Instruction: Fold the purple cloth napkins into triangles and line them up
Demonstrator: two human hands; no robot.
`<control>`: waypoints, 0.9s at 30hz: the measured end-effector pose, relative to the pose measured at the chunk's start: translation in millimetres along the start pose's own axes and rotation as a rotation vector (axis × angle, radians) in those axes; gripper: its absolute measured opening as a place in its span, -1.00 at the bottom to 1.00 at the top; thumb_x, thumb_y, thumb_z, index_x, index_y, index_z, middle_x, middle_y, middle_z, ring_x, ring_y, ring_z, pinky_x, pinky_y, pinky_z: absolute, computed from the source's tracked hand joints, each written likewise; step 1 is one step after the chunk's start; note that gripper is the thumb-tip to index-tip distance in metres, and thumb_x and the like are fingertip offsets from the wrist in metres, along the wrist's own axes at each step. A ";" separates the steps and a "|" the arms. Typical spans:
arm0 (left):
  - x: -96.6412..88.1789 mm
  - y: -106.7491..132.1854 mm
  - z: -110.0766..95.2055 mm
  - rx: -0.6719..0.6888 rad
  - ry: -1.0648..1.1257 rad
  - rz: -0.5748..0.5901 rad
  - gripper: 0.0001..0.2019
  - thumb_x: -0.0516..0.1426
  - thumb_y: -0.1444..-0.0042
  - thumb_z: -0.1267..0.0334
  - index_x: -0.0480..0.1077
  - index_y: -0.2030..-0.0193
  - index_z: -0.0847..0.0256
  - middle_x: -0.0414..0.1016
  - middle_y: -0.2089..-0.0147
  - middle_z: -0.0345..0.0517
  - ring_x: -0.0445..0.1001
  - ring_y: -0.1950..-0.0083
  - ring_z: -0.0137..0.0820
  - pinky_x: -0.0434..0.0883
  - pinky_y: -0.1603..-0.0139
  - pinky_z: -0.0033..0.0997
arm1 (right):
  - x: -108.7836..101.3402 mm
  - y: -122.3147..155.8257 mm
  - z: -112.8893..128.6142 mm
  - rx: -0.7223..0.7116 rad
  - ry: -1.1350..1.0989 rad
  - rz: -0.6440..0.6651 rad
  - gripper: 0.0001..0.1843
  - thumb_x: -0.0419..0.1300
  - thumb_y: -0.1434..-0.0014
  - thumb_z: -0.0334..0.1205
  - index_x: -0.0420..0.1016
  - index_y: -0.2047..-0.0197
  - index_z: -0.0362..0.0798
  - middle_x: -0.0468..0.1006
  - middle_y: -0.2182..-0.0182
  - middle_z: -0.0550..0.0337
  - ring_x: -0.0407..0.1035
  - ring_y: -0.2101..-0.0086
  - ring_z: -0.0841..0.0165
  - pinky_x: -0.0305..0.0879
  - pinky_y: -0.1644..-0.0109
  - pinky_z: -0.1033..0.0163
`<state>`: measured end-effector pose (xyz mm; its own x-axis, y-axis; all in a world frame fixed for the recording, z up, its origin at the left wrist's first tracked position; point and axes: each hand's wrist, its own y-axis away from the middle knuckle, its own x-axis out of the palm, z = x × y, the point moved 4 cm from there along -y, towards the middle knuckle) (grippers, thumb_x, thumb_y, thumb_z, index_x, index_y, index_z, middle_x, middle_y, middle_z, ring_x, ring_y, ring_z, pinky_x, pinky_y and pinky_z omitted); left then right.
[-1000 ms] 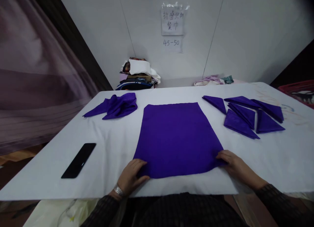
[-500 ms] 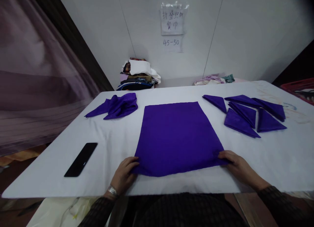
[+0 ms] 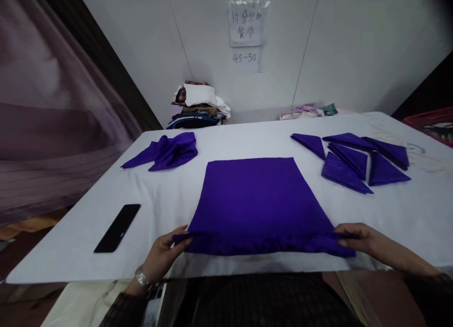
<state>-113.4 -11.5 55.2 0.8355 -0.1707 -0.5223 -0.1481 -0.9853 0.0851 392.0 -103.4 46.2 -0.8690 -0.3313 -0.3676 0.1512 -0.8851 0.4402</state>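
A purple cloth napkin (image 3: pixel 255 195) lies spread on the white-covered table in front of me. Its near edge is gathered and slightly raised between my hands. My left hand (image 3: pixel 163 254) pinches the near left corner between thumb and fingers. At the near right corner, my right hand (image 3: pixel 364 242) grips the cloth the same way, with a small flap hanging past the fingers. The far part of the napkin rests flat on the table.
Several purple napkins folded into triangles (image 3: pixel 347 164) lie at the right. Crumpled purple cloth (image 3: pixel 175 151) sits at the far left, a black phone (image 3: pixel 118 228) nearer. Clothes are stacked (image 3: pixel 198 105) behind the white table (image 3: pixel 88 265); a paper sign (image 3: pixel 247 27) hangs on the wall.
My hands have moved apart, pulling the near edge wider and lifting it a little. The napkin's far edge has slid toward me. The view has shifted slightly.
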 end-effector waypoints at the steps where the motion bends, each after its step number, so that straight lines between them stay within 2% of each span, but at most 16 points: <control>1: -0.6 1.3 -2.3 -0.068 0.059 0.023 -0.73 0.25 0.15 0.00 0.56 0.37 0.11 0.62 0.28 -0.16 0.55 0.17 -0.21 0.51 0.11 -0.24 | -2.2 3.4 1.7 0.014 -0.020 0.033 -0.70 0.25 0.02 0.09 0.56 0.38 0.04 0.50 0.47 0.17 0.36 0.42 0.25 0.39 0.30 0.17; 3: -0.2 0.7 -6.9 -0.161 0.146 0.074 -0.71 0.27 0.18 -0.01 0.56 0.38 0.13 0.59 0.40 -0.20 0.53 0.34 -0.29 0.50 0.29 -0.36 | -9.1 5.9 4.0 0.021 -0.060 0.029 -0.72 0.28 0.04 0.08 0.58 0.36 0.06 0.51 0.46 0.14 0.37 0.43 0.23 0.39 0.33 0.16; 5: 1.8 -6.0 -11.7 -0.191 0.195 0.097 -0.72 0.28 0.20 0.00 0.54 0.42 0.14 0.54 0.49 -0.23 0.49 0.42 -0.36 0.47 0.36 -0.41 | -18.0 0.9 5.0 0.015 -0.105 -0.055 -0.71 0.30 0.05 0.08 0.58 0.35 0.06 0.53 0.46 0.14 0.38 0.41 0.21 0.39 0.31 0.16; 9: 6.6 -33.7 -19.1 -0.151 0.221 -0.014 -0.70 0.29 0.25 -0.03 0.52 0.46 0.15 0.53 0.49 -0.22 0.47 0.42 -0.34 0.45 0.36 -0.36 | -32.6 -24.8 5.9 -0.010 -0.244 -0.289 -0.69 0.33 0.09 0.05 0.56 0.33 0.03 0.57 0.41 0.16 0.43 0.37 0.18 0.39 0.26 0.12; 12: 11.7 -55.9 -23.0 -0.119 0.209 -0.101 -0.69 0.29 0.26 -0.03 0.50 0.47 0.18 0.51 0.50 -0.19 0.46 0.42 -0.32 0.44 0.36 -0.32 | -38.3 -44.7 7.2 -0.051 -0.289 -0.408 -0.71 0.35 0.12 0.03 0.55 0.36 0.04 0.56 0.44 0.13 0.42 0.41 0.16 0.38 0.30 0.11; 17: 19.7 -88.3 -24.5 -0.124 0.262 -0.203 -0.67 0.32 0.30 0.00 0.52 0.44 0.20 0.56 0.43 -0.16 0.49 0.34 -0.31 0.46 0.25 -0.30 | -41.8 -69.3 7.9 -0.083 -0.304 -0.493 -0.73 0.36 0.15 0.00 0.54 0.38 0.07 0.57 0.42 0.14 0.42 0.41 0.19 0.37 0.31 0.14; 23: 29.6 -137.7 -8.7 -0.215 0.396 -0.286 -0.48 0.34 0.33 -0.03 0.55 0.23 0.28 0.60 0.33 -0.07 0.52 0.28 -0.29 0.47 0.19 -0.26 | -51.3 -104.1 19.8 -0.129 -0.338 -0.567 -0.70 0.36 0.15 -0.01 0.52 0.38 -0.02 0.55 0.44 0.19 0.39 0.40 0.27 0.33 0.30 0.16; 27: 33.4 -172.8 -0.1 -0.225 0.246 -0.334 -0.52 0.26 0.20 -0.04 0.54 0.21 0.31 0.59 0.35 -0.07 0.51 0.31 -0.32 0.45 0.23 -0.30 | -65.1 -140.7 26.2 -0.151 -0.356 -0.616 -0.73 0.36 0.18 -0.07 0.49 0.43 -0.05 0.53 0.48 0.21 0.36 0.43 0.33 0.29 0.32 0.21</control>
<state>-59.8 153.0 23.2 0.9226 0.1858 -0.3381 0.2454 -0.9588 0.1427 415.0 51.3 29.6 -0.9141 0.3453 -0.2125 -0.3738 -0.9207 0.1121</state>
